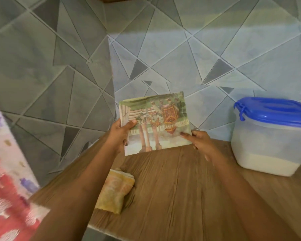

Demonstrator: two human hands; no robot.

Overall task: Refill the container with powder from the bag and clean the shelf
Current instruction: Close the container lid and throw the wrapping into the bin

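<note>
Printed paper bag (pixel 155 123) looks flat, light and floppy; left hand (pixel 119 134) pinches its 9 o'clock edge, right hand (pixel 201 141) its 4 o'clock corner.

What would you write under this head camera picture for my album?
Both hands, left hand and right hand, hold a printed bag above the shelf.

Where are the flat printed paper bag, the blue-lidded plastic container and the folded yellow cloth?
Flat printed paper bag (pixel 155 122): head view, middle of its printed face.
Blue-lidded plastic container (pixel 261 148): head view, translucent front wall.
Folded yellow cloth (pixel 114 191): head view, middle of its top fold.
</note>
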